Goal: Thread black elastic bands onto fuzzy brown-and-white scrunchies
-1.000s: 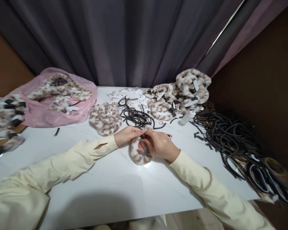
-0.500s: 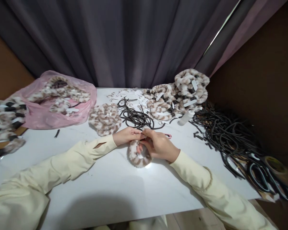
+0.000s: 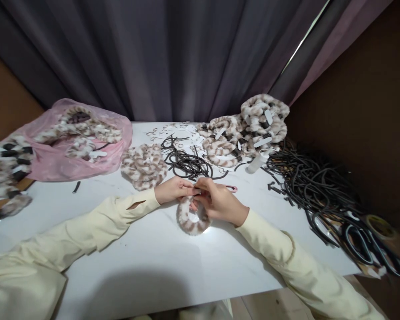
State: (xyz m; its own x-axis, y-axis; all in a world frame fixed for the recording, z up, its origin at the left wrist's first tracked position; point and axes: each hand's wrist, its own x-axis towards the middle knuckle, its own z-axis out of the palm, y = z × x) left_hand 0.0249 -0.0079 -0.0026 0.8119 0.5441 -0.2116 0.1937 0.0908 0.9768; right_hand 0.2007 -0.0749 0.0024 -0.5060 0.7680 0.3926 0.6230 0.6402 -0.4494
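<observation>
A fluffy white-and-brown ring (image 3: 194, 226), like a furry scrunchie, hangs below my fingers just over the white table (image 3: 146, 266). My left hand (image 3: 175, 190) pinches its upper part from the left. From the right, my right hand (image 3: 222, 202) closes on the same spot, fingertips against those of the left. Whatever lies between the fingertips is hidden. A pink-handled tool (image 3: 232, 188) lies partly behind my right hand. Beyond the hands is a tangle of black cords (image 3: 190, 162), and to its left a heap of furry rings (image 3: 144, 166).
A pink plastic bag (image 3: 116, 164) with furry rings stands at the left. Tagged furry rings (image 3: 265, 118) are piled at the back right, beside a clear bottle (image 3: 257, 161). Many black cords (image 3: 313, 178) and scissors (image 3: 356, 244) cover the right side. White tags (image 3: 183, 131) lie at the back.
The view has shifted slightly. Both hands keep their pinch at the top of the furry ring, with only small finger movement.
</observation>
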